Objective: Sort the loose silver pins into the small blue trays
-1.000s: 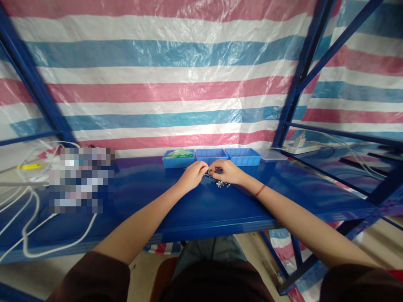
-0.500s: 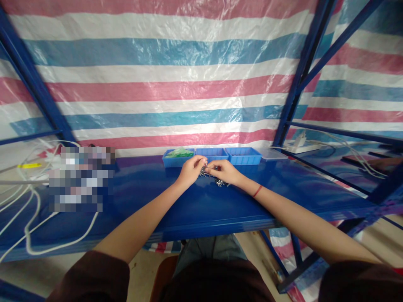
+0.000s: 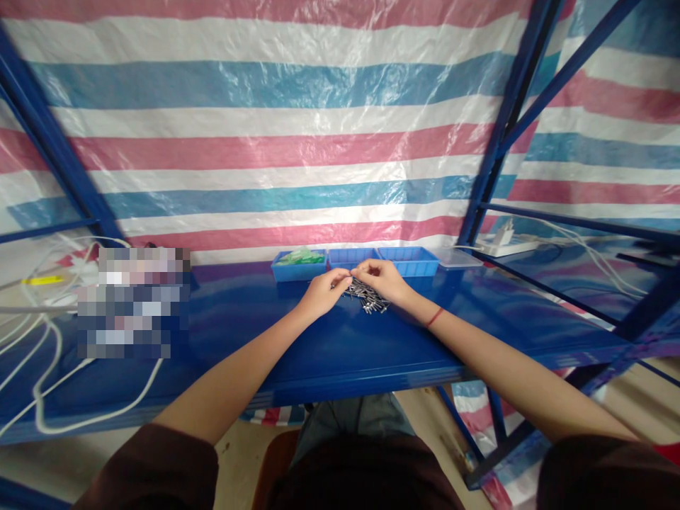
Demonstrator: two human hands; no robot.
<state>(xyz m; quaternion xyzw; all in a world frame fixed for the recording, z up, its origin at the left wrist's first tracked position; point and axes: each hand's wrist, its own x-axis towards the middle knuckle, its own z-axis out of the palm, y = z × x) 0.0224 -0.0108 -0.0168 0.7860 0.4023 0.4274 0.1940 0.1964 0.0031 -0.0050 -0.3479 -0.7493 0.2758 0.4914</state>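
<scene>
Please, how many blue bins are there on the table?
3, side by side at the far edge of the table: left bin, holding green things; middle bin, partly behind the right hand; right bin.

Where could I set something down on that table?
Bare tabletop shows between left forearm and right forearm, nearer than the metal pieces, and from right forearm to clear lid. It's crowded by left hand, right hand and blue bins, and among white cables.
</scene>
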